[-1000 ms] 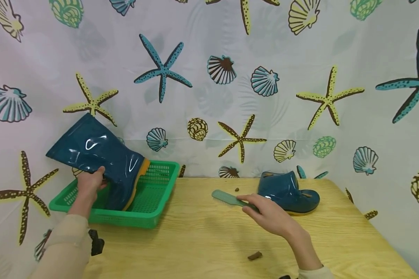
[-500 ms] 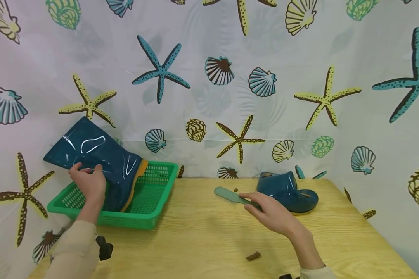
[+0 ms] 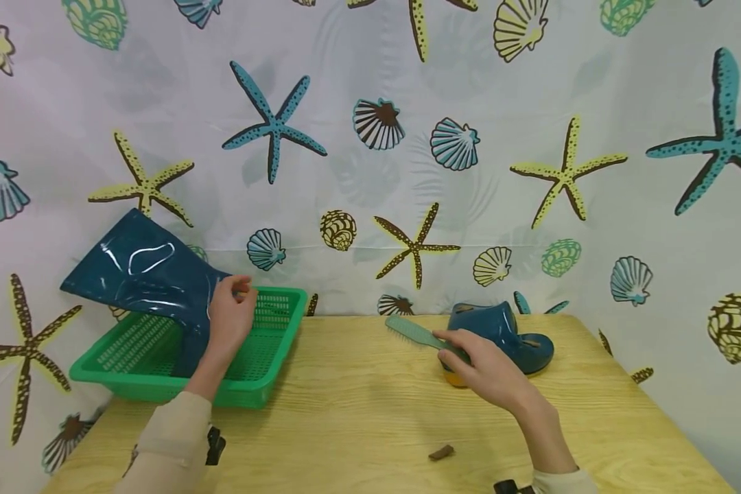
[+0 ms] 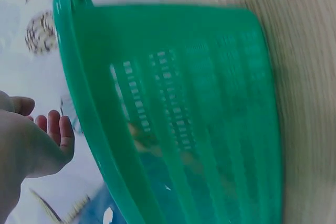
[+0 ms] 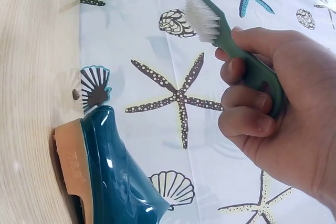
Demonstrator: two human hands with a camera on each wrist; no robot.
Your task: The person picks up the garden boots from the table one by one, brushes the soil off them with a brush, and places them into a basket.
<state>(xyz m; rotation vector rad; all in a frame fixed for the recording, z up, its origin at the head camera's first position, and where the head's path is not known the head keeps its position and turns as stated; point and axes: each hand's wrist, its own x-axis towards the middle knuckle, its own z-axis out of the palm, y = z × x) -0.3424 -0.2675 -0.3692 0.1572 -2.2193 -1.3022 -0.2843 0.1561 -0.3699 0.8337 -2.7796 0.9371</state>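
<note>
A glossy blue rubber boot (image 3: 142,274) stands in a green mesh basket (image 3: 265,387), its shaft leaning left against the curtain. My left hand (image 3: 230,317) is at the boot's foot with its fingers relaxed; in the left wrist view the left hand (image 4: 44,137) holds nothing beside the basket (image 4: 173,103). My right hand (image 3: 478,363) grips the handle of a green brush (image 3: 410,331), with the bristled head pointing left. A second, shorter blue boot (image 3: 506,333) lies on the table just behind that hand. The right wrist view shows the brush (image 5: 210,19) above this boot (image 5: 115,177) and its tan sole.
The wooden table (image 3: 358,425) carries a small brown lump (image 3: 441,453) near the front and another brown speck (image 5: 76,94) by the curtain. A starfish and shell curtain (image 3: 370,171) closes off the back and sides. The basket overhangs the table's left edge.
My left hand let go of the boot's shaft and moved right to its foot. My right hand carried the brush slightly toward the second boot.
</note>
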